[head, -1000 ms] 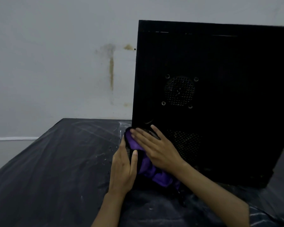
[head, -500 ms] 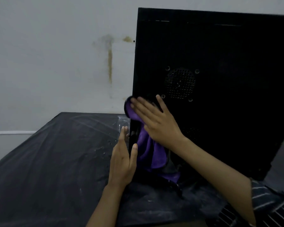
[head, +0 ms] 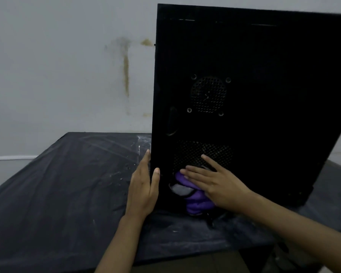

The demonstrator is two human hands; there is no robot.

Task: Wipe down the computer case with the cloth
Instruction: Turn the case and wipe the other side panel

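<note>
Cloth (head: 197, 201) low on the computer case (head: 264, 107) — pinned flat.
Right hand (head: 220, 186) presses it, fingers straight, cloth bunched beneath them; left hand (head: 144, 190) flat, braces the case's edge.

The tall black metal computer case (head: 264, 95) stands at frame right on the black plastic-covered table (head: 67, 184), the grey stained wall (head: 57, 66) behind.

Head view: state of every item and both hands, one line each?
computer case: upright on the table, vented side panel facing the camera
purple cloth: bunched, pressed against the case's lower panel
right hand: fingers straight, presses the cloth flat on the panel
left hand: fingers straight, rests on the case's left edge
table: covered in dark scuffed sheeting
</note>
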